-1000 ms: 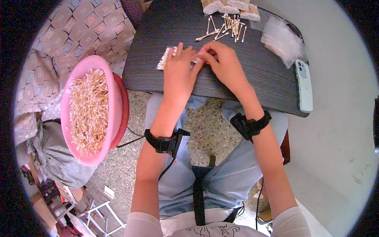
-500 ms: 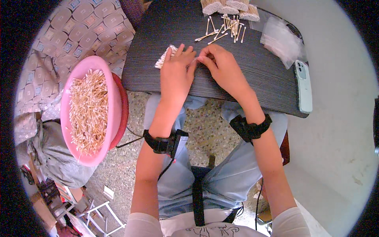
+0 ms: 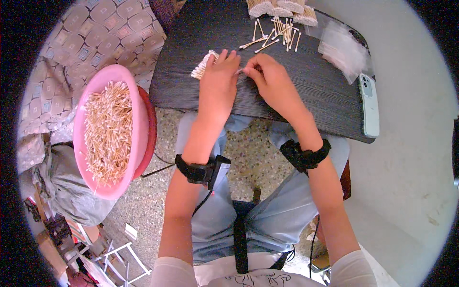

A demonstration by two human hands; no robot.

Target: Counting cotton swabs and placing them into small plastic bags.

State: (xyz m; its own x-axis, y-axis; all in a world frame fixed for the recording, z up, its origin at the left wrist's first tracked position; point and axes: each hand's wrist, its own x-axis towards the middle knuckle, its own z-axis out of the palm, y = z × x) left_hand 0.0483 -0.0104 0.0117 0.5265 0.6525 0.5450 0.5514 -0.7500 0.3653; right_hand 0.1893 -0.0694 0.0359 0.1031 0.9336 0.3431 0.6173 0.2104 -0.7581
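Observation:
A packed row of cotton swabs (image 3: 200,71) lies on the dark table, its white tips showing past my left hand (image 3: 220,79). That hand rests flat over the swabs with its fingers stretched out and covers most of them. Close beside it, my right hand (image 3: 264,72) is closed in a pinch. Between its fingertips and the left hand shows a bit of clear plastic (image 3: 240,71), which looks like the edge of a small bag. Loose cotton swabs (image 3: 287,36) are scattered just beyond my hands.
Filled swab packs (image 3: 277,8) sit at the table's far edge. Clear plastic bags (image 3: 342,50) and a pale phone (image 3: 368,105) lie on the right. A pink basin (image 3: 138,138) heaped with swabs stands left of the table (image 3: 177,91). Each wrist carries a strapped black device.
My right fingertips have drawn slightly away from my left hand, and more of the clear plastic shows between them. The left fingers have closed up a little over the swabs.

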